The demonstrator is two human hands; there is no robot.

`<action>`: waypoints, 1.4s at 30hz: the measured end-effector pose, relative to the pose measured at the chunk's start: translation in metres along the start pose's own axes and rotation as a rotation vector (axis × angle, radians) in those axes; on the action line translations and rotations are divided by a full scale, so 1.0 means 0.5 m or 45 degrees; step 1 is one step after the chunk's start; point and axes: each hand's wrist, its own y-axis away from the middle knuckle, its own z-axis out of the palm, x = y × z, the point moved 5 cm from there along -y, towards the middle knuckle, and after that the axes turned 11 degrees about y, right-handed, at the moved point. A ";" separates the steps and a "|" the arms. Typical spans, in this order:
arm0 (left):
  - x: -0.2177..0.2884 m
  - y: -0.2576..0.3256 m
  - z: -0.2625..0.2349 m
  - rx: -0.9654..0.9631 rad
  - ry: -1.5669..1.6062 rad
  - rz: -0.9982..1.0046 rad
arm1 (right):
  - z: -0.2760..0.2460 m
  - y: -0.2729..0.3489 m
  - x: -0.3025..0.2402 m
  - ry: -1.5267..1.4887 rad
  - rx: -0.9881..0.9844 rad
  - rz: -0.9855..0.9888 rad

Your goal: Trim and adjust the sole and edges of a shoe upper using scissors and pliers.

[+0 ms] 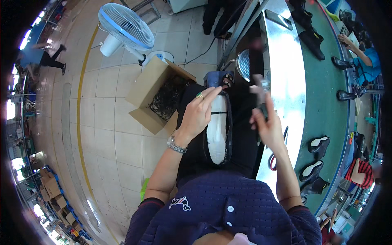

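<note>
Along your right runs the green belt (320, 96), carrying dark shoes (312, 43), with the shiny metal bench (289, 73) between it and you. On your left, a cardboard box (148, 79) of tangled dark strands (165, 100) stands near the white-and-blue fan (126, 26). The long shoe (216, 141) lies in your lap (243, 153), pale underside up. Your left hand (197, 115) lays straight fingers by its far end (whether they grip, I cannot tell). Your right hand (269, 128) is wrapped round a blurred tool (260, 93), held up beside the shoe.

Open gap between left hand (197, 116) and right hand (269, 130); metal bench (288, 81) at right.
</note>
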 end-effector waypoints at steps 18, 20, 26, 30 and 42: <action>-0.048 -0.014 -0.009 -0.057 0.730 -0.463 | -0.012 0.341 0.478 0.381 0.751 0.702; -0.049 -0.014 -0.006 -0.071 0.790 -0.486 | -0.005 0.362 0.468 0.518 0.573 0.766; -0.034 0.028 -0.023 -0.033 1.322 -0.555 | 0.003 0.318 0.393 -0.951 0.337 0.838; 0.002 0.063 -0.010 -0.024 0.493 -0.185 | -0.008 0.241 0.188 -0.987 -0.239 0.484; 0.050 0.090 0.051 0.525 0.094 -0.038 | 0.072 0.207 0.009 -1.062 -0.804 0.500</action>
